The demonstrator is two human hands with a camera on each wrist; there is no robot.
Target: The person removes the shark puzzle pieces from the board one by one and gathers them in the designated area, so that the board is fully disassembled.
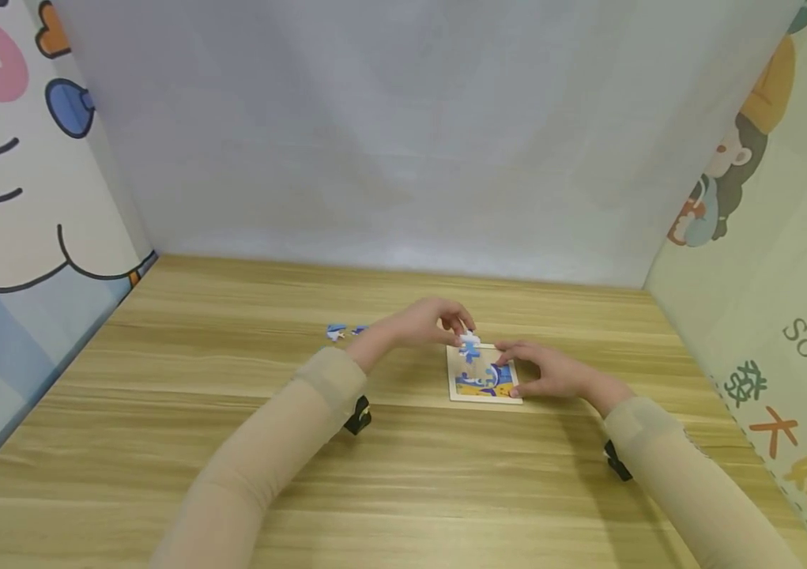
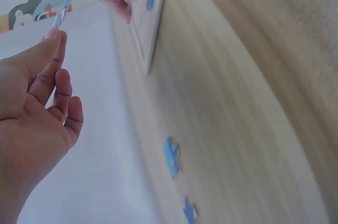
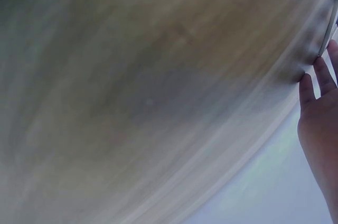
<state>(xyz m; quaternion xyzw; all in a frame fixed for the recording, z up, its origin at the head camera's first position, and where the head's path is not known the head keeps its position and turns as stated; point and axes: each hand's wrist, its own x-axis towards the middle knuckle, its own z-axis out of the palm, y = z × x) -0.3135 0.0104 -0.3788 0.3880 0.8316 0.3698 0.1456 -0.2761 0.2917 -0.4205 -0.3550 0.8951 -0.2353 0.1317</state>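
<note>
My left hand (image 1: 428, 322) pinches a blue-and-white jigsaw piece (image 1: 470, 345) between thumb and fingertips, over the upper left part of a square puzzle tray (image 1: 452, 387). Seen edge-on in the left wrist view, the piece (image 2: 64, 12) is raised well above the table. Inside the tray, joined pieces (image 1: 492, 381) in blue, white and yellow fill the lower and right parts; bare board shows at the left. My right hand (image 1: 548, 371) holds the tray at its right side, thumb near the lower right corner and fingers at the top edge.
Loose blue jigsaw pieces (image 1: 335, 332) lie on the wooden table (image 1: 232, 332) left of the tray, partly hidden behind my left wrist. In the left wrist view two loose pieces (image 2: 171, 157) show. A pale curtain (image 1: 403, 158) hangs behind the table, with printed panels on both sides.
</note>
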